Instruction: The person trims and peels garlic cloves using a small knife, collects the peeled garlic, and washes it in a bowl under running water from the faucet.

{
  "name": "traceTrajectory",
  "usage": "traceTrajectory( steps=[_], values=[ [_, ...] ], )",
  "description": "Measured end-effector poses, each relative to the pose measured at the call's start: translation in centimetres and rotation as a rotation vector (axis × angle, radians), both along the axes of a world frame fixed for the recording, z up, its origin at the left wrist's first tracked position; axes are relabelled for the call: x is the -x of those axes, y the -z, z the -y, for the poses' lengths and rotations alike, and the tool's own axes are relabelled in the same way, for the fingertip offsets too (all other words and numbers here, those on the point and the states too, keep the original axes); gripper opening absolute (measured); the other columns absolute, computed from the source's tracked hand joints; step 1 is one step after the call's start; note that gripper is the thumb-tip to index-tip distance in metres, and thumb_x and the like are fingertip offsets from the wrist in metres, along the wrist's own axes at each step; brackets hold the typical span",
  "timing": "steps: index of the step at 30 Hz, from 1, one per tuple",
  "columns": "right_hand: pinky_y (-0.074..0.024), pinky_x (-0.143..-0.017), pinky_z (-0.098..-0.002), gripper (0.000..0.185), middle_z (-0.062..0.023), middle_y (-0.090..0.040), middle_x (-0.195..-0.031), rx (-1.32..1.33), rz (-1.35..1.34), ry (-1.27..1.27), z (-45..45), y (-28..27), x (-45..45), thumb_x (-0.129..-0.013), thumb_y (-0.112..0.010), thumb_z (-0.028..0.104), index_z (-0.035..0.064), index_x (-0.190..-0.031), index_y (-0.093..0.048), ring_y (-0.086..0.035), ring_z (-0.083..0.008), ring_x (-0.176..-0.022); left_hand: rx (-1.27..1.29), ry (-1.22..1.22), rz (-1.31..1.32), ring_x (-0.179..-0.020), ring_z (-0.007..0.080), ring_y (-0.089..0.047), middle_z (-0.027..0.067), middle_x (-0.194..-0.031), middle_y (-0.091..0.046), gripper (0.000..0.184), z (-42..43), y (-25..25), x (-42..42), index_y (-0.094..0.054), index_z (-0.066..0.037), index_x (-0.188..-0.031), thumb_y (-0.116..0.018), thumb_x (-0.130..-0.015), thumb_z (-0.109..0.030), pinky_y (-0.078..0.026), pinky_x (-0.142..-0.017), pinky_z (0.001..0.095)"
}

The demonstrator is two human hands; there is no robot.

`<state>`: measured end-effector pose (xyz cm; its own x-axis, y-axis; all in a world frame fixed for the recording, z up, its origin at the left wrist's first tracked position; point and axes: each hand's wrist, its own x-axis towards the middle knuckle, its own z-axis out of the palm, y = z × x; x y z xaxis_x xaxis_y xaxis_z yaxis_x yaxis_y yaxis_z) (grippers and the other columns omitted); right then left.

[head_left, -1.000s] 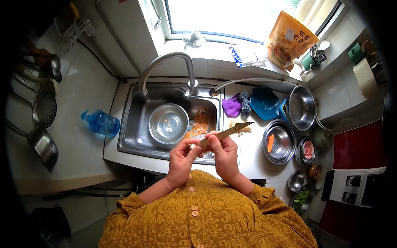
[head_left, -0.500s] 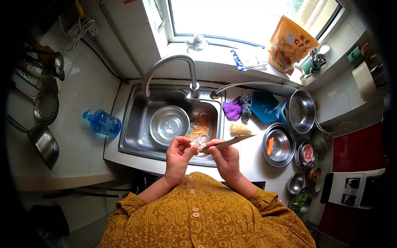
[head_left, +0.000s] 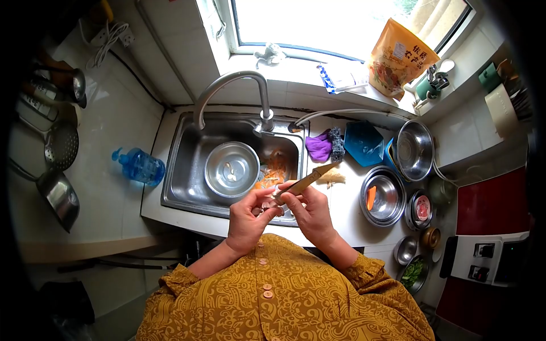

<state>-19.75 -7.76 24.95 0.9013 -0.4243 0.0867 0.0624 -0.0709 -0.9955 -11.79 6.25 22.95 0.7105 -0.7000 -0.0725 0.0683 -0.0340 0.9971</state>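
Note:
My left hand (head_left: 246,220) is closed, its thumb and fingers pinching a small pale garlic clove (head_left: 275,206) over the front edge of the sink. My right hand (head_left: 310,213) grips a knife (head_left: 313,178) whose tapered end points up and to the right. The knife's other end meets the garlic between both hands; the fingers partly hide the contact. Just beyond, a steel basin (head_left: 215,177) in the sink (head_left: 181,184) holds a few pale cloves. Orange and pale peelings (head_left: 277,169) lie to its right.
A curved faucet (head_left: 233,77) rises behind the basin. On the right counter are a purple cloth (head_left: 319,148), a blue container (head_left: 364,145) and stacked steel bowls (head_left: 398,196) with a carrot piece (head_left: 371,198). A blue pump bottle (head_left: 142,167) stands left of the sink.
The knife has tilted more steeply, its tapered end swinging up and left. My hands have turned the garlic slightly and stay close together.

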Motion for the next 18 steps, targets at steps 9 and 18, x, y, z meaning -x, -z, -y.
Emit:
traceTrajectory(
  steps=[9,18],
  values=[
    [-0.0514,-0.067,-0.0252,0.017,-0.0085,-0.065,-0.083,-0.118,-0.062,-0.025,0.5,0.7,0.4,-0.092,-0.056,0.011,-0.0033,-0.099,-0.059,-0.063,-0.0121,-0.075,-0.044,0.070,-0.030,-0.083,0.0121,-0.065,0.0092,-0.094,-0.064,0.046,-0.5,-0.7,0.1,-0.045,0.001,-0.123,-0.064,-0.081,0.005,-0.054,-0.075,0.0235],
    [-0.0512,-0.067,-0.0245,0.022,-0.0067,-0.064,-0.084,-0.544,0.001,0.077,-0.2,1.5,0.6,-0.094,-0.055,0.020,-0.0005,-0.102,-0.058,-0.061,-0.0108,-0.072,0.247,0.176,-0.209,-0.082,0.0084,-0.057,0.0020,-0.094,-0.059,0.031,-0.6,0.7,-0.3,-0.052,-0.003,-0.116,-0.063,-0.087,-0.008,-0.049,-0.075,0.0231]
  ],
)
